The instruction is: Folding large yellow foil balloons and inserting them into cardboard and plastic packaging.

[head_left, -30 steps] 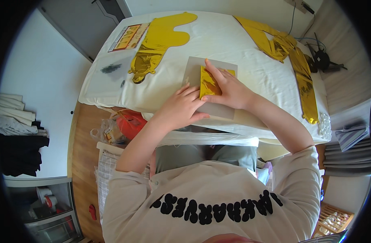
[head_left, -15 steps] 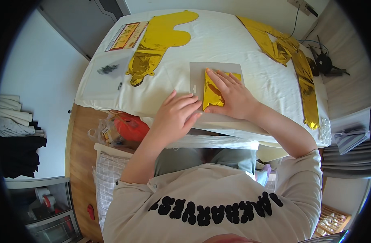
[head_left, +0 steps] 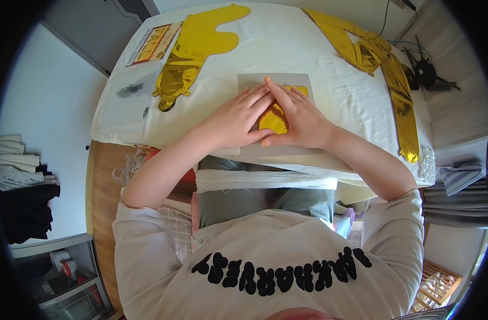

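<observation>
A folded gold foil balloon [head_left: 274,121] lies on a flat grey board [head_left: 276,80] near the front edge of the white-covered table [head_left: 217,80]. My left hand [head_left: 245,118] lies flat over the foil's left side. Across its right part rests my right hand [head_left: 302,120], fingers stretched out and pointing away from me. The fingertips of both hands meet near the far side, and the thumbs come close together at the near side. Gold shows in the gap between them and beyond my right fingers; the rest of the foil is covered.
At the far left lie a flat gold foil balloon [head_left: 201,40], a printed card [head_left: 154,44] and a frosted plastic bag [head_left: 121,109]. Another long gold foil balloon [head_left: 401,101] runs down the right side. Beside it stands a black router [head_left: 425,73] with cables.
My left hand has moved right and away from me, from beside the foil onto it. My right hand stays on the foil. The whole view has shifted slightly.
</observation>
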### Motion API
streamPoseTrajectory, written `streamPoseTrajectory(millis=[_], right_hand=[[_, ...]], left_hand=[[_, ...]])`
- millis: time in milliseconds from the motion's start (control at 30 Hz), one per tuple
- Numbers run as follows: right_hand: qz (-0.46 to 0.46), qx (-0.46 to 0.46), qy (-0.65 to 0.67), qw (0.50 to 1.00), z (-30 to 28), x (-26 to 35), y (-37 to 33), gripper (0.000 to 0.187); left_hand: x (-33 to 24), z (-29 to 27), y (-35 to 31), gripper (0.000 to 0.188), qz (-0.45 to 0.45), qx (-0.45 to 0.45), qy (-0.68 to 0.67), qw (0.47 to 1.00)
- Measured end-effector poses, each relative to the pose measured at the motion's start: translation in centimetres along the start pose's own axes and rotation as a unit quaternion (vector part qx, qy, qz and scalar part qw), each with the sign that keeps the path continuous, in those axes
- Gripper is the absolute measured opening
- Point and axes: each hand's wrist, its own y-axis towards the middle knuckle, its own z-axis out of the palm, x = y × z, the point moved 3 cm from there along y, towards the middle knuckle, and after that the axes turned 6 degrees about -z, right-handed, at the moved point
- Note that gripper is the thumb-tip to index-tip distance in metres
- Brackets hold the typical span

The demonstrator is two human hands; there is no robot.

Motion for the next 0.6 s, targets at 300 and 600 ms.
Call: streamPoseTrajectory(millis=[300,600], right_hand=[[0.086,0.022,0.341,0.936,-0.8,-1.1,0.2,0.088],[-0.05,-0.005,0.046,0.998,-0.2,-1.2,-0.7,0.094]], left_hand=[[0.4,-0.5,0.3,0.094,0.012,0.048,0.001,0.999],[0.5,-0.9,0.5,0.093,-0.003,0.07,0.042,0.997]])
